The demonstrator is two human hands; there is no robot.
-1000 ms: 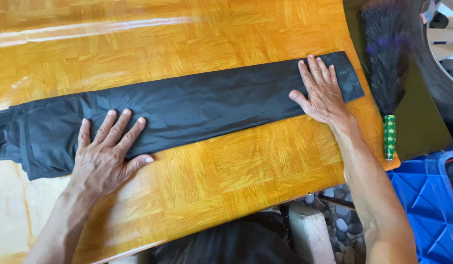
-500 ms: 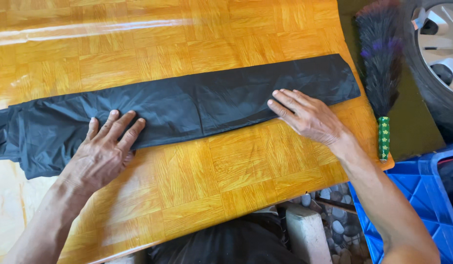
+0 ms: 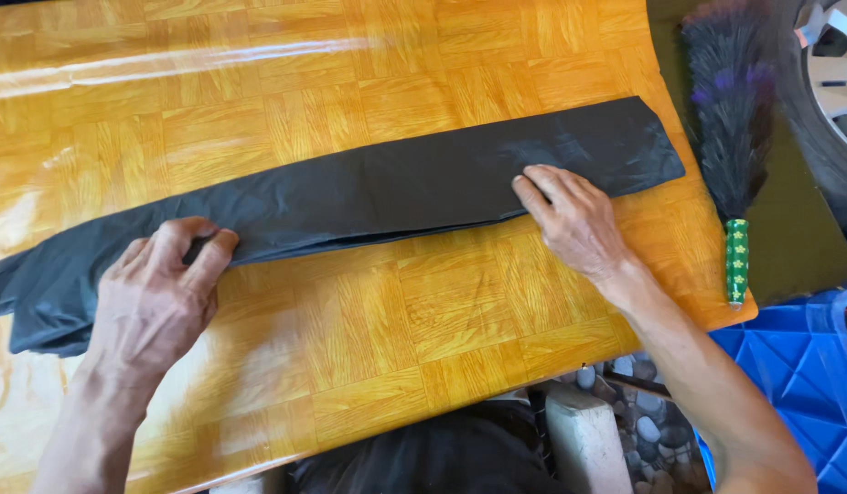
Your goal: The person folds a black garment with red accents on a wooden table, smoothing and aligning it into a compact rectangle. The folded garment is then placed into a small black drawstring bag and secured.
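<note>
At the bottom edge of the frame a dark bundle (image 3: 442,457) lies below the counter (image 3: 396,348), beside a pale block (image 3: 584,439) and pebbles (image 3: 648,430), with a blue plastic crate (image 3: 798,366) at the lower right.

On the glossy wood-patterned counter, the left hand (image 3: 158,293) sits at the lower left. A second ago it lay flat with fingers spread on the black plastic bag (image 3: 396,187); now its fingers are curled and pinch the bag's near edge, gripping the plastic. The right hand (image 3: 574,215) has come in from the bag's far right end toward the middle. It is open and relaxed, gripping nothing, its fingertips pressing the bag's lower edge at centre right.

The bag itself stretches as a long folded strip from the left edge of the frame up to the upper right. Its right end, earlier covered by the right hand, now lies bare and flat, while its left end stays bunched and wider under the left hand.

Beyond the counter's right edge lies a duster (image 3: 730,137) with dark feathers and a green handle, just beside the bag's end but not touching it. A car tyre (image 3: 821,128) fills the upper right corner.
</note>
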